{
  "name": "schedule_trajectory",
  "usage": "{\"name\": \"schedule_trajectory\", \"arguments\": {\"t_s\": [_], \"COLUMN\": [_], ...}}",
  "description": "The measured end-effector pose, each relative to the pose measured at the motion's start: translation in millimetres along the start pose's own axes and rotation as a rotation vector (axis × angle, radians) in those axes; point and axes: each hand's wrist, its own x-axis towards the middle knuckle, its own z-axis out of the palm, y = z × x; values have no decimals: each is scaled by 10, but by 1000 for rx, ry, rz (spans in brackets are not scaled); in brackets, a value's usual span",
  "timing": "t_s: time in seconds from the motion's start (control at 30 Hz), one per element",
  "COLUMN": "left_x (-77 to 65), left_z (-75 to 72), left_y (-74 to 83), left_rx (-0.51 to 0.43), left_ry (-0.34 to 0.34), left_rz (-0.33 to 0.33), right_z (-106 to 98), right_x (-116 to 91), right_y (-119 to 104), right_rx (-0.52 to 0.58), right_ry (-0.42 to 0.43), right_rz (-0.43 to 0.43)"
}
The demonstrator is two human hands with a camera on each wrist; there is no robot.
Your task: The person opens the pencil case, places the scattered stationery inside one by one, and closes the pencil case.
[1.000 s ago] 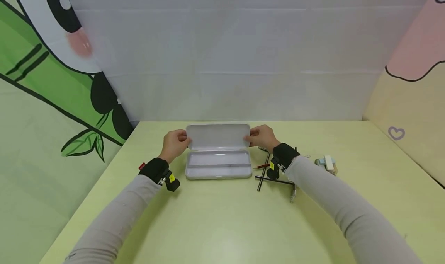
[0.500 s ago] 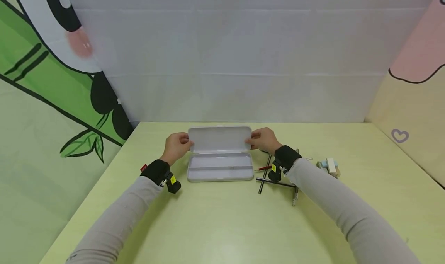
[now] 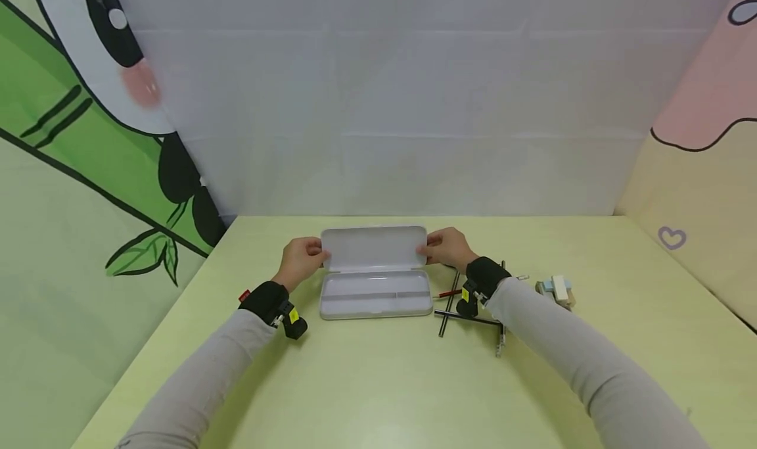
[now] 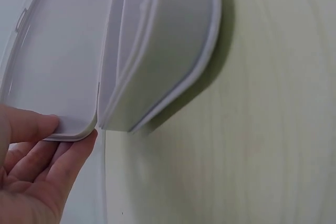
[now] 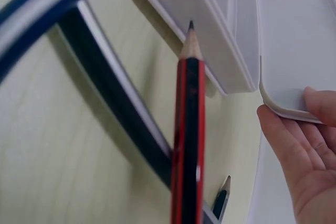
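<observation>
A white pencil case stands open on the table, its lid raised behind the shallow base. Inside the base, low dividers mark off compartments, and nothing lies in them. My left hand pinches the lid's left edge, thumb on the inner face and fingers behind, as the left wrist view shows. At the opposite edge, my right hand pinches the lid the same way. Just right of the base, a red and black pencil points toward it, crossing over dark pencils partly hidden under my right wrist.
Beyond my right forearm lies a small cluster of white, light blue and tan blocks. The pale yellow table meets a white backdrop at its far edge. Cartoon-printed panels stand at both sides.
The head view has tilted a little, so the scene sits slightly lower in it. Both hands keep their pinch on the lid, which stays raised.
</observation>
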Motion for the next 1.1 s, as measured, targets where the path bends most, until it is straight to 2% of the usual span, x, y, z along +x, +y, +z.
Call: {"name": "schedule_trajectory", "arguments": {"t_s": [0.2,0.33,0.47,0.57,0.63,0.8,0.87,0.9,1.0,1.1], "left_x": [1,-20,-53,-69,-79,-148,-180,-194,-228,-245], "left_z": [-1,-38,-151,-228,-251,-286,-292,-291,-278,-256], "left_y": [-25,-24,-3,26,47,62,61,62,69,69], "left_rx": [-27,-49,-23,-1,1,0,-2,-8,-15,-22], "left_ry": [-6,-15,6,14,3,-6,-1,-1,-1,0], "left_rz": [-1,-1,24,60,76,80,75,73,69,66], "right_z": [7,-54,-176,-344,-525,-981,-1050,-1058,-985,-899], "right_x": [19,13,-87,-193,-116,137,-46,-192,-654,-893], "right_y": [25,-1,-111,-57,270,1269,1202,1072,524,204], "right_rx": [5,-33,-24,-73,-148,-329,-376,-391,-478,-557], "right_ry": [-12,-19,-27,-36,-17,30,15,0,-21,-52], "right_rz": [-17,-53,-74,-104,-165,-330,-330,-350,-336,-356]}}
